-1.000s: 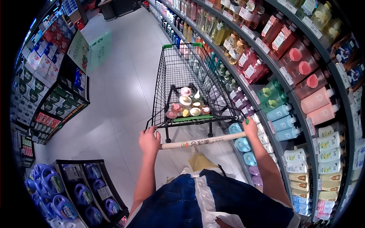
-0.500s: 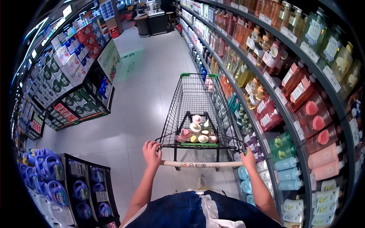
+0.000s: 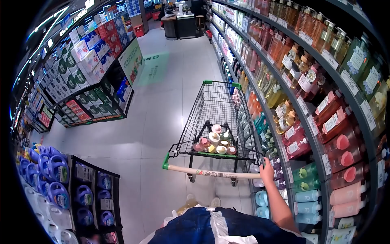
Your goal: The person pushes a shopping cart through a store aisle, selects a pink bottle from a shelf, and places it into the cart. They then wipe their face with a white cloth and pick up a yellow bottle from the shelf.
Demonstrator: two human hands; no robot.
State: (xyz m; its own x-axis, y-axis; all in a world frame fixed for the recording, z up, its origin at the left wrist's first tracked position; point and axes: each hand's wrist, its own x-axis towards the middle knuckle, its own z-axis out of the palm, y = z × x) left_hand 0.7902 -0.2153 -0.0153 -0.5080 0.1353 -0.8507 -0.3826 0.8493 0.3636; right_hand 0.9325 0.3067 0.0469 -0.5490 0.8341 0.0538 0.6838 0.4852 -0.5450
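One hand now holds the cart handle point(image 3: 215, 173): the right hand point(image 3: 267, 171), wrapped around its 3 o'clock end. The left hand has let go and is out of sight, so its grip cannot be told.

Cart point(image 3: 215, 110): black wire mesh, green trim on far rim + green cap at handle's left end. Handle bar point(image 3: 211, 173) cream/beige w/ red-green logo print. Bottles in cart point(image 3: 214, 140): pink, white, yellow caps. Floor point(image 3: 154, 105) pale grey-white tiles, green reflection far. Right shelf bottles point(image 3: 337, 142): amber/orange far, red-pink mid, green, light blue, cream-yellow near. Jugs point(image 3: 57, 179) near left: blue-purple, white labels. Left boxes point(image 3: 85, 57): green, red, blue, white. Person's garment point(image 3: 211, 227) dark blue w/ white panel.
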